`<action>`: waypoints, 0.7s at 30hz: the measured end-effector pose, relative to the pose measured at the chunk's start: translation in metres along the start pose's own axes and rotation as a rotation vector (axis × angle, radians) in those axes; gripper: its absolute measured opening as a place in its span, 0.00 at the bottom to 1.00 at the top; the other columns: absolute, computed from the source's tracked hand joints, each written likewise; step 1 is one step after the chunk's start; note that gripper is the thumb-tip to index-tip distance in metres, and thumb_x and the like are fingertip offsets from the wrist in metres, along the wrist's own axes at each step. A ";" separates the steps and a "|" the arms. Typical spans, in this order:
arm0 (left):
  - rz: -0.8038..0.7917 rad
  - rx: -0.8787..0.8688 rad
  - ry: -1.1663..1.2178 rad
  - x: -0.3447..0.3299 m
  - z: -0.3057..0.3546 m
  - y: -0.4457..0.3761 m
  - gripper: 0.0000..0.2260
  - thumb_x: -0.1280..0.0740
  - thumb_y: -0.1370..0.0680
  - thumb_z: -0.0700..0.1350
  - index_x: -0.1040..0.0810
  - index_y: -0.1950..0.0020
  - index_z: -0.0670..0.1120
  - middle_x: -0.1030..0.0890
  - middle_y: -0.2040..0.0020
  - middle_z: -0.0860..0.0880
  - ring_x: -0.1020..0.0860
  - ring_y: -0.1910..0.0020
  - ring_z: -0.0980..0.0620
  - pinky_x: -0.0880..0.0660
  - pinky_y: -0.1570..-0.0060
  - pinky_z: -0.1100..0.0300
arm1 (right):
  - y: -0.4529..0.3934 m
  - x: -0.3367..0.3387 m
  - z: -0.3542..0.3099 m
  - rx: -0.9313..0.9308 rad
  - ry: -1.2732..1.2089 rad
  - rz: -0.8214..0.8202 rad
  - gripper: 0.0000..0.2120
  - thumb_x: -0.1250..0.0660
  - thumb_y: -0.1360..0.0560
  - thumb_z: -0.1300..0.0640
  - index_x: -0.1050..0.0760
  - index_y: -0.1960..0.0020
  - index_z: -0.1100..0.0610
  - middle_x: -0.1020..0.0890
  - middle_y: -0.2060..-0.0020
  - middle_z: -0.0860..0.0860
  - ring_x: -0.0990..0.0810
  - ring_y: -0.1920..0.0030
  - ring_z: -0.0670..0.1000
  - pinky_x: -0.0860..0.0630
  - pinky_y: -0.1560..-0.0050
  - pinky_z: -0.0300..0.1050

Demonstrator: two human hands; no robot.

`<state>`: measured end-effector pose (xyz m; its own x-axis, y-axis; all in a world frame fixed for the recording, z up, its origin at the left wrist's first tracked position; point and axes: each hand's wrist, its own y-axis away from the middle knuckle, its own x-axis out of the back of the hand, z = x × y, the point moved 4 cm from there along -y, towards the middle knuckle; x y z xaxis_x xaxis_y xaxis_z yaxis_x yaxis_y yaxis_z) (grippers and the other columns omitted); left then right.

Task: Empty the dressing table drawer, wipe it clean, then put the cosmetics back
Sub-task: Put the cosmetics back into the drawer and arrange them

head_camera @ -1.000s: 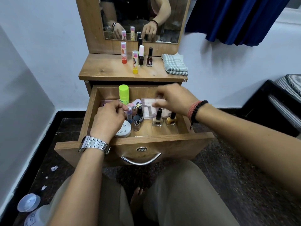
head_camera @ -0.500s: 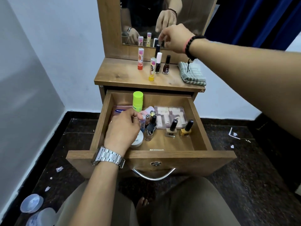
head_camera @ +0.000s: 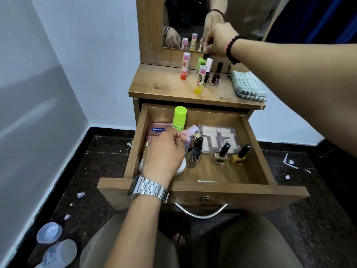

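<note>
Lowering since half a second ago, the right hand [head_camera: 217, 40] pinches a green bottle's [head_camera: 201, 62] cap onto the tabletop [head_camera: 164, 84].

left hand [head_camera: 164, 151] hides the white jar [head_camera: 182, 165]; right hand's [head_camera: 218, 40] bottle mostly covered.

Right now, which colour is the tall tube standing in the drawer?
Bright lime green, clearest in the head view.

A neon-green plastic stick [head_camera: 180, 118] stands at the back edge of the brown wood-grain drawer [head_camera: 195, 187]. A grey-and-white checked folded cloth [head_camera: 248, 87] lies at the right edge of the brown wooden dressing-table top [head_camera: 160, 84], near a dark maroon nail-polish bottle [head_camera: 216, 75].
</note>
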<state>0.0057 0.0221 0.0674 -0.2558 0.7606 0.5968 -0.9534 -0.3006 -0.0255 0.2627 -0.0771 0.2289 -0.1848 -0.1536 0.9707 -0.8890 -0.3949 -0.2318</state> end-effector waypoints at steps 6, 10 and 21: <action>-0.010 0.014 0.017 0.000 0.000 0.000 0.10 0.40 0.22 0.42 0.20 0.53 0.52 0.16 0.54 0.48 0.19 0.50 0.46 0.23 0.47 0.49 | 0.062 0.069 0.000 -0.003 -0.165 0.236 0.05 0.37 0.23 0.55 0.23 0.53 0.53 0.19 0.54 0.54 0.20 0.54 0.51 0.21 0.51 0.47; -0.014 -0.003 0.012 0.002 0.002 0.003 0.10 0.40 0.23 0.41 0.19 0.55 0.51 0.16 0.55 0.48 0.19 0.51 0.46 0.23 0.47 0.49 | 0.142 0.108 0.003 -0.052 -0.310 0.209 0.15 0.40 0.20 0.52 0.26 0.37 0.58 0.21 0.40 0.55 0.22 0.39 0.53 0.24 0.40 0.48; 0.014 -0.014 -0.039 0.004 0.007 0.007 0.12 0.40 0.24 0.41 0.23 0.62 0.56 0.15 0.54 0.49 0.19 0.52 0.45 0.23 0.50 0.48 | 0.268 -0.017 -0.009 0.097 -0.200 -0.229 0.03 0.28 0.28 0.58 0.19 0.54 0.55 0.16 0.58 0.49 0.18 0.55 0.47 0.22 0.49 0.45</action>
<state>-0.0013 0.0187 0.0755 -0.2627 0.7332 0.6272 -0.9520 -0.3029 -0.0447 0.0236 -0.1718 0.1511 0.1098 -0.2219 0.9689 -0.8520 -0.5231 -0.0232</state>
